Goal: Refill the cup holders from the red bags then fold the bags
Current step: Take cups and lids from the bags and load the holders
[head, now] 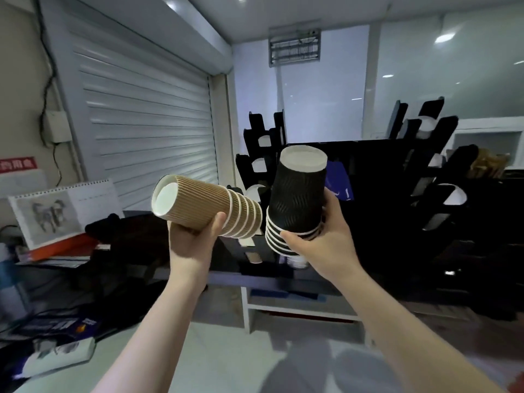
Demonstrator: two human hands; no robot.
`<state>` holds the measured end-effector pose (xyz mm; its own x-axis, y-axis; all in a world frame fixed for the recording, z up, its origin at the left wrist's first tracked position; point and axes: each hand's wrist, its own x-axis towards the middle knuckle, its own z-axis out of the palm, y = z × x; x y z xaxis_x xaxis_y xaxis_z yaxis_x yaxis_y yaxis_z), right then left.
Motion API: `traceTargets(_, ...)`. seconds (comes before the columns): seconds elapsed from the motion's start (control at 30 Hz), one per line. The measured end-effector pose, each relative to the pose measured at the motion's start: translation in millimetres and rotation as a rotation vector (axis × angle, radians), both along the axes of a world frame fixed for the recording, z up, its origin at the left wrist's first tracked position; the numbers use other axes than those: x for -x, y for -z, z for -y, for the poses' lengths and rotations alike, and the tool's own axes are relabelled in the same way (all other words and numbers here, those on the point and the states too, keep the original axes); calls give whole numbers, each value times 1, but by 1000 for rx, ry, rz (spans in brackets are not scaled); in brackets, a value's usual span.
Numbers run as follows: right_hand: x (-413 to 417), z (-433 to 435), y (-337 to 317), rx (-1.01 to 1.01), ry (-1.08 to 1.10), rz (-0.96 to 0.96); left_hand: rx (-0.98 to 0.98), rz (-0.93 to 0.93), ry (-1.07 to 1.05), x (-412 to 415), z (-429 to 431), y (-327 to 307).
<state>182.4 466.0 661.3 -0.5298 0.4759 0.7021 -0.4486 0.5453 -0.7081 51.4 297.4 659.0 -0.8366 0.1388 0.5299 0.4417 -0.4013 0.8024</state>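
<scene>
My left hand (192,239) grips a stack of brown ribbed paper cups (204,208), held sideways with the cup bottom pointing left. My right hand (326,236) holds a stack of black ribbed paper cups (297,197), upside down with the white bottom on top. Both stacks are raised in front of a black tiered cup holder (256,154) with white cups in its slots. A second black cup holder (436,177) stands to the right, also with white cups. No red bag is clearly in view.
A black counter (377,154) carries the holders, above a white shelf unit (300,307). To the left a cluttered desk has a desk calendar (62,208), orange books (62,248) and dark items. A closed roller shutter (147,131) fills the left wall.
</scene>
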Motion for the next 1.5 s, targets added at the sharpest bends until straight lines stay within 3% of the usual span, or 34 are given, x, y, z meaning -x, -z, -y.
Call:
traceTargets(0.13, 22, -11, -6, -26, 86, -6, 56, -108, -16, 36, -13, -1)
traceTargets(0.27, 38, -17, -10, -44, 139, -1, 256, -238, 117, 61, -22, 0)
traceTargets(0.43, 54, -14, -14, -55, 189, -18, 445, -250, 164, 79, -31, 4)
traceTargets(0.83, 47, -10, -16, -79, 297, 32, 536, -254, 234, 100, -43, -13)
traceTargets(1.2, 45, -4, -20, -97, 303, 54, 598, -253, 160, 108, -38, -17)
traceTargets(1.5, 48, -1, -20, -111, 286, 67, 857, -291, 37, 101, -50, -2)
